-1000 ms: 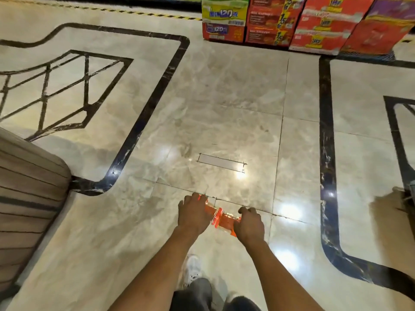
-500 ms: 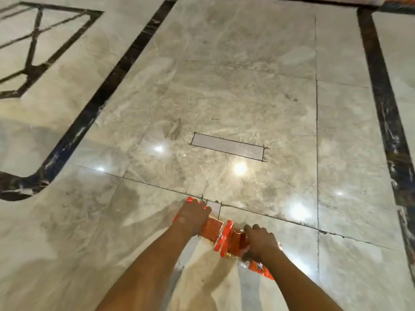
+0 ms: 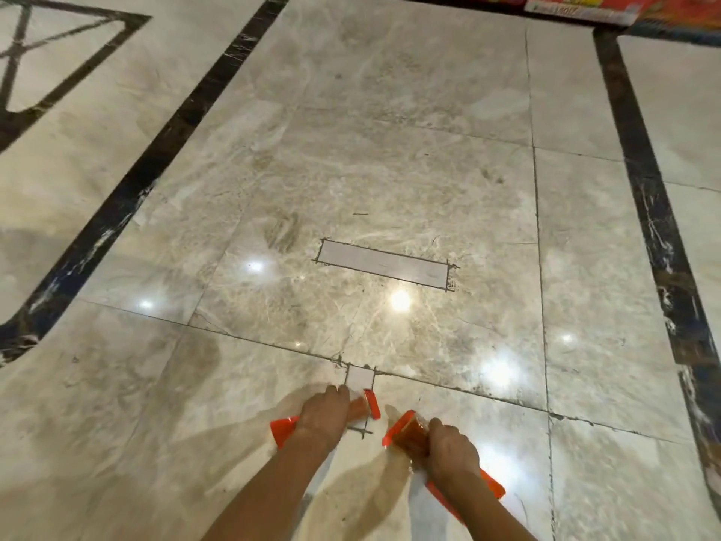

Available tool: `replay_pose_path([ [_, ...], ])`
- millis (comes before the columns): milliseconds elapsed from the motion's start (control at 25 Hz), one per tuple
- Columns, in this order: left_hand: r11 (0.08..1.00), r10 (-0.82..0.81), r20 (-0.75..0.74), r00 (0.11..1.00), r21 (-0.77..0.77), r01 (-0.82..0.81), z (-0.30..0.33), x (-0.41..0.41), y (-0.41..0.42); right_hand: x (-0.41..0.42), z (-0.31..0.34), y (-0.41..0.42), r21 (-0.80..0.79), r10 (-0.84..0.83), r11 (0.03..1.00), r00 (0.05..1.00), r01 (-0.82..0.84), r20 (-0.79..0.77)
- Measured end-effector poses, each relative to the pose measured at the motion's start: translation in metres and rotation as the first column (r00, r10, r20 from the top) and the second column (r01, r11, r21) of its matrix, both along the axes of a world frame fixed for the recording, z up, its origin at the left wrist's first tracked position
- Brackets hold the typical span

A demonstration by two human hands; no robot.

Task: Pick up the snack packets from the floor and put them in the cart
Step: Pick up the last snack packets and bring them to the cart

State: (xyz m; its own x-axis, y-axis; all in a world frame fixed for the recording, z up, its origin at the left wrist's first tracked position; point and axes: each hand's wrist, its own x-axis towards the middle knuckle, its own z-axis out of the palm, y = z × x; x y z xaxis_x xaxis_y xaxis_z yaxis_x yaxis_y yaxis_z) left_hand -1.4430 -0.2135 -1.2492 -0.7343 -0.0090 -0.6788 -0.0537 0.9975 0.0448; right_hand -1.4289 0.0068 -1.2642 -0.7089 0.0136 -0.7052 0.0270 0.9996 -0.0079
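Two orange snack packets lie low over the marble floor near the bottom of the head view. My left hand (image 3: pixel 325 417) grips the left packet (image 3: pixel 284 428), whose orange ends stick out on both sides of the hand. My right hand (image 3: pixel 452 454) grips the right packet (image 3: pixel 405 433), with its clear middle and orange end showing left of the fingers and its other end behind the wrist. The two packets are apart by a small gap. The cart is out of view.
Polished grey marble floor (image 3: pixel 390 181) with dark inlay bands at the left (image 3: pixel 156 165) and right (image 3: pixel 647 212). A pale rectangular floor patch (image 3: pixel 384 264) lies ahead. Red stacked cartons (image 3: pixel 585 9) line the far top edge.
The packets, touching end to end before, have come apart, one in each hand. The view has dropped closer to the floor and tilted down, so the wooden stand and most cartons left the frame.
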Motion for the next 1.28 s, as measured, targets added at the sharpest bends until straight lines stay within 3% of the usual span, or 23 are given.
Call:
replay_pose_path([
  [160,0.979,0.199,-0.111,0.974,0.065,-0.192,0.098,0.003,0.013,0.005,0.087,0.011,0.002,-0.062,0.998,0.993,0.062,-0.098],
  [240,0.964,0.253,-0.121,0.96,0.117,-0.239,0.178,-0.003,0.022,0.001,0.167,0.013,-0.007,-0.096,0.995,0.986,0.095,-0.136],
  [480,0.953,0.26,-0.206,0.944,0.21,-0.217,0.488,0.008,0.067,0.002,0.488,0.03,-0.038,-0.157,0.988,0.939,0.153,-0.306],
  [680,0.962,0.207,-0.27,0.94,0.233,-0.145,0.732,0.066,0.087,0.057,0.738,0.033,-0.233,-0.381,0.921,0.852,0.314,-0.359],
  [800,0.95,0.2,-0.343,0.918,0.299,-0.095,0.829,0.102,0.097,0.101,0.84,0.034,-0.407,-0.575,0.804,0.743,0.434,-0.342],
  [920,0.879,0.282,-0.378,0.882,0.469,-0.08,0.885,0.136,0.107,0.149,0.898,0.044,-0.581,-0.764,0.622,0.568,0.524,-0.305],
  [1080,0.69,0.404,-0.222,0.888,0.711,-0.136,0.915,0.179,0.119,0.22,0.93,0.072,-0.714,-0.928,0.366,0.294,0.596,-0.23],
  [1280,0.471,0.354,-0.02,0.935,0.868,-0.159,0.925,0.237,0.139,0.323,0.944,0.114,-0.867,-0.999,0.032,0.031,0.498,-0.019],
])
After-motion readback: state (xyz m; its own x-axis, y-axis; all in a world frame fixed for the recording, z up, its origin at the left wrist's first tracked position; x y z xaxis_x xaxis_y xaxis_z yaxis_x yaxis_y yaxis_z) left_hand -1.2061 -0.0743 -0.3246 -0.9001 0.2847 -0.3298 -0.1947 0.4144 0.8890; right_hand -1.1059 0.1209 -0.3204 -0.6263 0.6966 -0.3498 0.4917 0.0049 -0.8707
